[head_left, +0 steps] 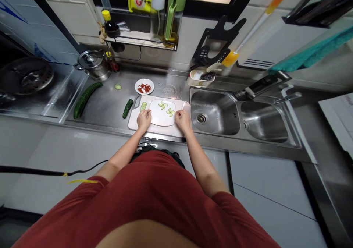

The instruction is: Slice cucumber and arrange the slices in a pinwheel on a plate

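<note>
A white plate (pixel 162 120) with rounded corners lies on a pale cutting board (pixel 180 131). On the plate are two pinwheel-shaped arrangements of cucumber pieces (pixel 162 105). My left hand (pixel 144 120) is closed at the plate's left edge, its fingertips on the rim. Opposite it, my right hand (pixel 183 121) pinches the right edge. Overlapping cucumber slices (pixel 143 106) rest on the board just beyond my left hand. Left of the board lies a short piece of cucumber (pixel 127 108).
Behind the board stands a small dish of chopped red pieces (pixel 144 87). A long cucumber (pixel 86 100) and a cucumber end (pixel 118 87) lie to the left, near a lidded pot (pixel 92 64). A double sink (pixel 215 112) adjoins the board on the right.
</note>
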### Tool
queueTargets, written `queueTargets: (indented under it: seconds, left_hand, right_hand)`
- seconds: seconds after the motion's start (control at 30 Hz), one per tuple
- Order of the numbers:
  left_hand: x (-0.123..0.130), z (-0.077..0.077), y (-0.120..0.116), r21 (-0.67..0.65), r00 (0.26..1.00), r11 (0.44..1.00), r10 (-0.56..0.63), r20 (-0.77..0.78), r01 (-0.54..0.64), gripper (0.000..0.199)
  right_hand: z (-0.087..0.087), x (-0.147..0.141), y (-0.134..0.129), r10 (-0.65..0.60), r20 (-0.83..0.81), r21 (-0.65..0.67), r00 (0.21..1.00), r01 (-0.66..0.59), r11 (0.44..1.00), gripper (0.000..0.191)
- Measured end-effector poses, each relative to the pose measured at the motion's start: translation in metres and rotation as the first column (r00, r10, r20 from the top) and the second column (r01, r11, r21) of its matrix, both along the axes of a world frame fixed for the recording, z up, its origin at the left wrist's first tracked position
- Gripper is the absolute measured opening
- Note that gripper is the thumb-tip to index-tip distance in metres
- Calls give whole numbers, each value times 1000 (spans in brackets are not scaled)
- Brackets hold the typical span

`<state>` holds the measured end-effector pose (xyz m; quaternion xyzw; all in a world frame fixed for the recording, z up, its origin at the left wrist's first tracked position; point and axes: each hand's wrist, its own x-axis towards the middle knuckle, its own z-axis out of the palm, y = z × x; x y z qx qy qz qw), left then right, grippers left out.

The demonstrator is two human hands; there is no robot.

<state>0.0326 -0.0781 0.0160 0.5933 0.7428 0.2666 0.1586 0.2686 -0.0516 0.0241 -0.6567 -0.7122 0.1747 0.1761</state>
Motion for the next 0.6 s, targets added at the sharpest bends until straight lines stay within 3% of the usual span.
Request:
queueTargets:
  seconds: [0.27,0.6]
  left_hand:
    - [-34,-2,1,-5,986,988,153,-67,-154,32]
    - [-39,-3,19,-133,955,951,259,-144,-278,30]
  right_hand:
    - [-7,-5,-40,-25,-196,55,980,37,998,31]
    - [-5,11,-61,-79,-226,49,971,92,995,29]
